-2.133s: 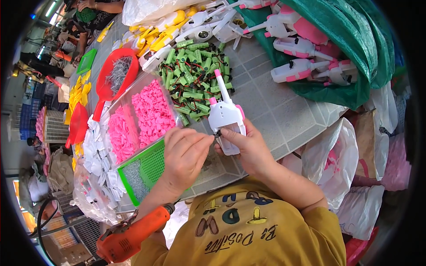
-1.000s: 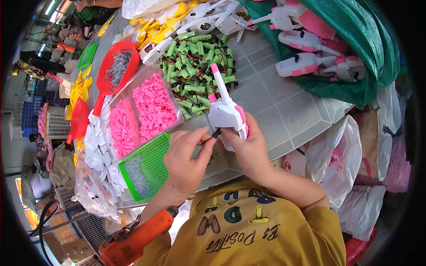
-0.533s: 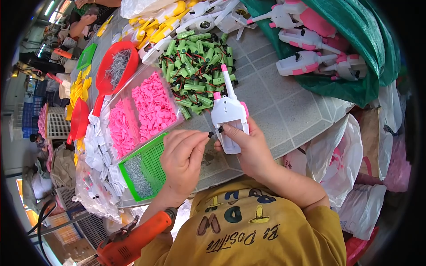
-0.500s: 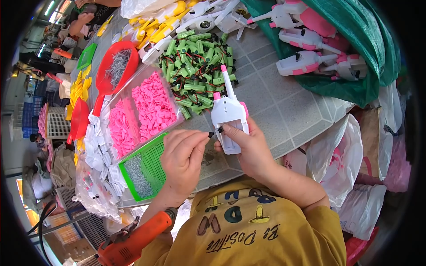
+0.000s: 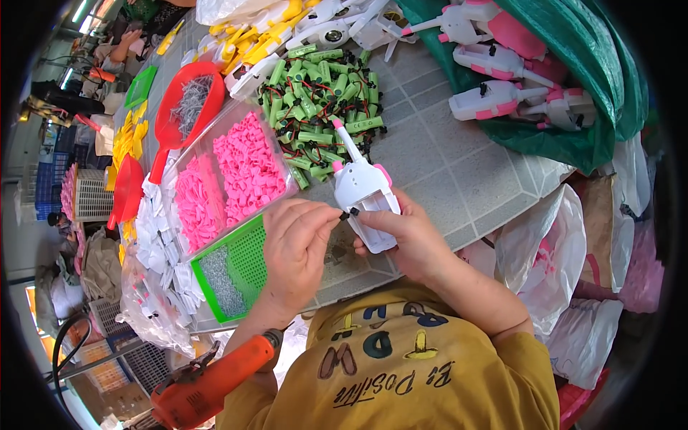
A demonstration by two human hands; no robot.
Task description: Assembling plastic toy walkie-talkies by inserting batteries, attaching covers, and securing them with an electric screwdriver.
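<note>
In my right hand (image 5: 414, 236) is a white plastic housing (image 5: 356, 180) with pink trim, a slim pink-tipped arm and an open rectangular recess. The right thumb presses by a small black connector (image 5: 354, 211) at the recess edge. Close beside it, the fingertips of my left hand (image 5: 292, 240) pinch another tiny black part (image 5: 344, 216), mostly hidden; whether the two parts touch, I cannot tell. A pile of green battery cells (image 5: 322, 93) with red wires and black plugs lies just beyond the housing.
Left of my hands are a clear box of pink parts (image 5: 247, 168), a green basket (image 5: 251, 261) with small screws and a red scoop (image 5: 166, 129) of metal pins. A green bag (image 5: 580, 64) holds similar housings at right. An orange power tool (image 5: 215, 380) hangs by my left forearm.
The housing has tilted, its slim arm swinging to the left. The black part in my left fingers has come nearer to the connector under my right thumb.
</note>
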